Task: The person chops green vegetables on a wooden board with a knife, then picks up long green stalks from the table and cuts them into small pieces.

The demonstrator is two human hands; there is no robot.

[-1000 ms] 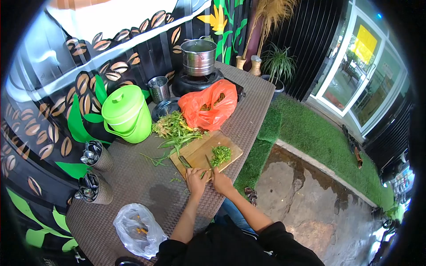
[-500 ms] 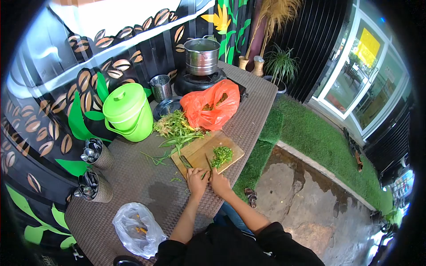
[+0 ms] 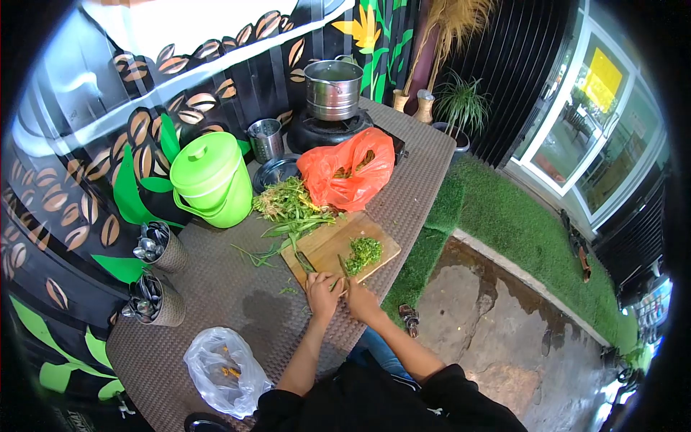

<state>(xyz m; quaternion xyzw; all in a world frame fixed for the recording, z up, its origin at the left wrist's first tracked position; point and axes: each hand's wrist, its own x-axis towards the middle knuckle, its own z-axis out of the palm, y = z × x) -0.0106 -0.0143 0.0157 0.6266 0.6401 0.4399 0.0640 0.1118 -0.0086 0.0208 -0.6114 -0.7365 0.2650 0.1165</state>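
Observation:
A wooden cutting board [image 3: 325,243] lies on the brown woven table top [image 3: 216,288]. Chopped greens [image 3: 362,252] are piled on its right part. My left hand [image 3: 322,293] presses green stalks [image 3: 305,261] down at the board's near edge. Just to its right, my right hand [image 3: 362,301] grips a knife [image 3: 341,267] whose blade stands on the board between my left hand and the chopped pile. A heap of uncut green stalks [image 3: 288,205] lies behind the board.
An orange plastic bag [image 3: 349,171] sits behind the board, a green lidded bucket [image 3: 209,180] to its left. A steel pot [image 3: 332,88] stands on a burner at the back. Two cutlery holders [image 3: 160,248] and a clear plastic bag [image 3: 224,371] are at left. The table's right edge drops to artificial grass [image 3: 504,223].
Both hands stay at the board's near edge with the knife between them. Only the view has shifted slightly.

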